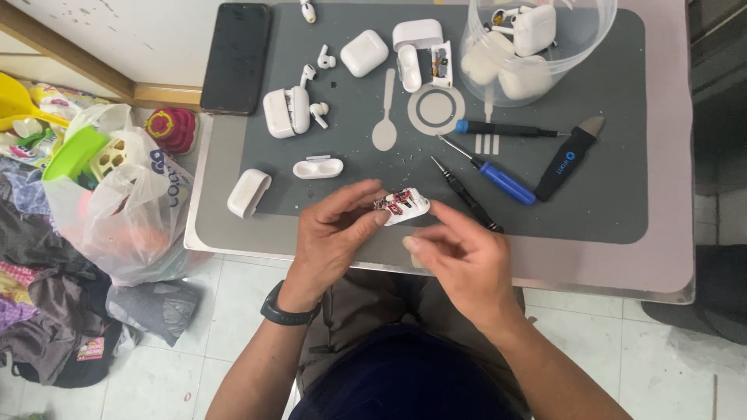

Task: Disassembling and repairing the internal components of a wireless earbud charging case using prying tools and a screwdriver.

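Looking like a small home repair corner for earbud gear: grey rubber work mat point(607, 210) lying on a pale tabletop point(669, 257), blue-handled screwdrivers point(498, 180) and opened white earbud cases point(288, 111) spreading across it, clear plastic tub point(599, 31) holding more cases, bagged clutter point(117, 202) and clothes piling on the white tiled floor point(226, 311).

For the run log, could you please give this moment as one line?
left hand: holds opened case part | right hand: fingertips beside it, apart | black screwdriver: on mat
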